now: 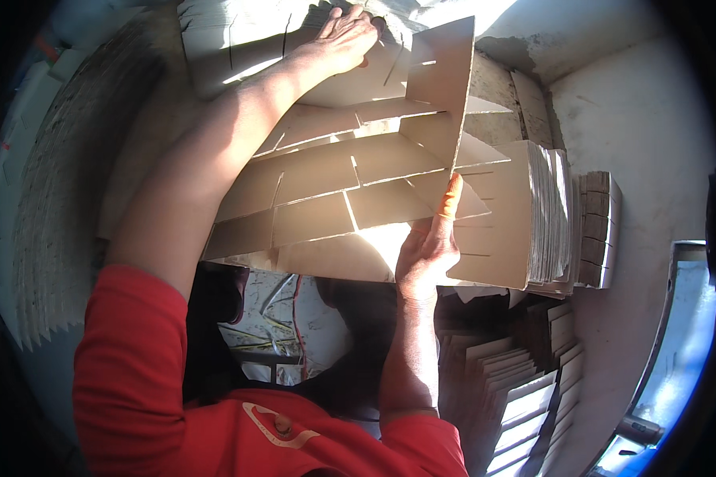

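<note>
A half-assembled cardboard divider (318,171) lies across the middle, its long slotted strips standing side by side. At its right end a tall cardboard cross strip (445,87) stands upright in the slots. My right hand (427,254) is closed on the divider's near right corner, its orange-covered digit pointing up along the cross strip; its other fingers are partly hidden. Stretched to the far side, my left hand (344,38) has its fingers bent over the edge of slotted cardboard strips (250,40) in the far pile. Glare hides some of its fingertips.
Right of the divider stands a stack of slotted cardboard sheets (545,219), with a smaller bundle (597,230) beside it against the wall. A tall cardboard stack (64,183) rises at the left. More cardboard pieces (517,397) sit low at the right. A red cord (297,318) hangs below.
</note>
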A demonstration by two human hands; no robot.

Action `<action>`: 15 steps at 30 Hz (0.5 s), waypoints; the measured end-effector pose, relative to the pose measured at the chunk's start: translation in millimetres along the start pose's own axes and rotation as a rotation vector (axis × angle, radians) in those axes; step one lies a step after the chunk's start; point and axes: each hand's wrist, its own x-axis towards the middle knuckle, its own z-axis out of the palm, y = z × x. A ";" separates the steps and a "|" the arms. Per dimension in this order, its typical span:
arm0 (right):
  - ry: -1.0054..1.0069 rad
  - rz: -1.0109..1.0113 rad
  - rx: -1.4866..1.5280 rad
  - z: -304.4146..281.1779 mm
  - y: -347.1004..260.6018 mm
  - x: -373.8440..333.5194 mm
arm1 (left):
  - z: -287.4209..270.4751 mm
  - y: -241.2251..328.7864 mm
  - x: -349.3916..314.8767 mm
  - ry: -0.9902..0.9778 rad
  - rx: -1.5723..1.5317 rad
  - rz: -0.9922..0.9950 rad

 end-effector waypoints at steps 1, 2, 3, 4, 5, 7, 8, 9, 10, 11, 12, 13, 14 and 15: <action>0.002 -0.023 -0.026 -0.5 0.5 0.4 | 1.2 0.7 1.2 -0.017 -0.033 -0.039; 0.000 -0.031 -0.053 -1.9 1.5 0.5 | 3.3 1.8 0.7 0.022 -0.083 -0.031; -0.003 -0.039 -0.082 -3.2 2.4 0.5 | 5.5 2.9 -0.2 0.061 -0.133 -0.022; -0.011 -0.032 -0.109 -4.3 3.0 0.4 | 10.0 0.7 -0.6 0.099 -0.180 -0.013; -0.014 -0.041 -0.110 -3.7 3.0 0.2 | 21.2 -1.6 -3.7 0.244 -0.067 0.050; -0.006 -0.073 -0.089 -3.2 3.3 1.5 | 23.1 -1.9 -4.6 0.280 0.060 0.117; 0.004 -0.093 -0.073 -3.5 3.7 2.4 | 16.2 -1.7 -2.5 0.172 0.073 0.121; 0.014 -0.112 -0.058 -3.8 4.2 3.0 | 10.3 -0.4 -2.0 0.064 0.086 0.124; 0.017 -0.131 -0.041 -2.7 3.7 3.4 | 6.1 -2.7 -5.2 0.077 0.075 0.163; 0.019 -0.120 -0.040 -2.3 2.2 2.9 | 1.9 -5.6 -9.4 0.090 0.064 0.202; 0.020 -0.108 -0.038 -1.7 0.7 2.3 | -2.0 -7.0 -13.0 0.102 0.052 0.242; 0.019 -0.065 -0.054 -2.4 -2.1 0.6 | -1.8 -6.4 -14.8 0.124 0.022 0.217; 0.018 -0.054 -0.061 -2.1 -2.1 0.0 | -1.4 -4.7 -15.9 0.145 -0.008 0.193; 0.017 -0.043 -0.068 -1.8 -2.3 -0.7 | -1.2 -3.2 -16.8 0.167 -0.039 0.168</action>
